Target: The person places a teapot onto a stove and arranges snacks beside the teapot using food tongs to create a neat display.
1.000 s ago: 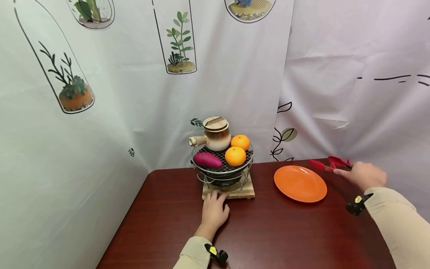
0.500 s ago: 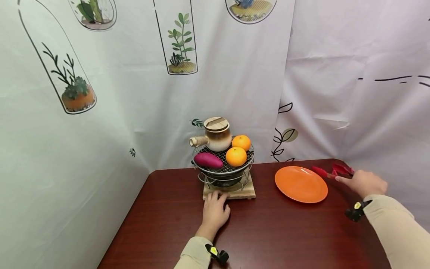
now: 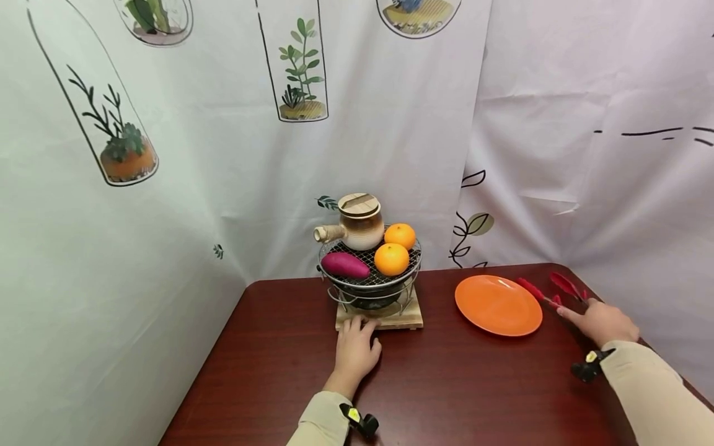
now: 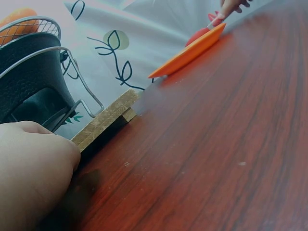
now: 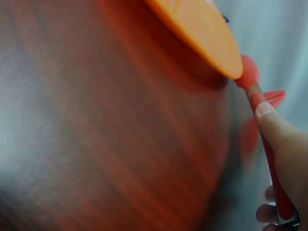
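My right hand (image 3: 604,323) holds a pair of red-tipped tongs (image 3: 532,289) at the table's back right. The tong heads are spread apart, one beside the right rim of the orange plate (image 3: 496,306). In the right wrist view, my thumb lies along one red-handled arm of the tongs (image 5: 272,166). My left hand (image 3: 357,350) rests with its fingertips on the front edge of the wooden board (image 3: 406,317) under the small grill. On the wire mesh (image 3: 367,251) sit a purple sweet potato (image 3: 344,265), two oranges (image 3: 392,259) and a clay pot (image 3: 364,230) with a wooden lid.
The grill's black bowl (image 3: 372,297) stands in a wire frame on the board. The pot's side handle (image 3: 329,233) sticks out to the left. White printed curtains (image 3: 390,136) hang behind and to the left of the dark red table (image 3: 446,384).
My right hand has come down and slightly toward me with the tongs, which now sit lower beside the plate. My left hand keeps its place on the board.
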A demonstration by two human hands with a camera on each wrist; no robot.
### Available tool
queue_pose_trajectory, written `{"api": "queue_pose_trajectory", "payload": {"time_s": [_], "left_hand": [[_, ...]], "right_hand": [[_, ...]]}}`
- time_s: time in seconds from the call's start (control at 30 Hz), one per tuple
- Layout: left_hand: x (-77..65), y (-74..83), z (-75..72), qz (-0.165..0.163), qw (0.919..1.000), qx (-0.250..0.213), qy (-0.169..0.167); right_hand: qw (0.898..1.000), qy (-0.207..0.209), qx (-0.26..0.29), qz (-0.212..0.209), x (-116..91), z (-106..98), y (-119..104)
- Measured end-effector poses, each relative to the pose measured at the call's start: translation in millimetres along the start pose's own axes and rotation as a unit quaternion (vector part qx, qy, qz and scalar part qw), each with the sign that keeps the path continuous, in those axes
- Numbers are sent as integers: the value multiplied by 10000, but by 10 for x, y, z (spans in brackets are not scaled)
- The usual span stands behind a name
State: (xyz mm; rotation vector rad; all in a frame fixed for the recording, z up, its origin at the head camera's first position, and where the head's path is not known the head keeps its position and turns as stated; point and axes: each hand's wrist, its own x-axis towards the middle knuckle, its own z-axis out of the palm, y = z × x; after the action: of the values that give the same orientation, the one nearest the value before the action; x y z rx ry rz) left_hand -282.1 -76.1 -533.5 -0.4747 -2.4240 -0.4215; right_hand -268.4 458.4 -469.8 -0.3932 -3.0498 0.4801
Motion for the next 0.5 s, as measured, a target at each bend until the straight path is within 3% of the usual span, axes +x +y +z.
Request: {"api": "queue_pose_trajectory", "payload": {"time_s": [0.27, 0.5], "left_hand": [[17, -13, -22, -72, 9999, -38, -133], [7, 1, -19, -78, 9998, 25, -200]], "right_hand": [[9996, 32, -185, 220, 40, 197, 5], [9982, 538, -175, 206, -49, 298, -3]]}}
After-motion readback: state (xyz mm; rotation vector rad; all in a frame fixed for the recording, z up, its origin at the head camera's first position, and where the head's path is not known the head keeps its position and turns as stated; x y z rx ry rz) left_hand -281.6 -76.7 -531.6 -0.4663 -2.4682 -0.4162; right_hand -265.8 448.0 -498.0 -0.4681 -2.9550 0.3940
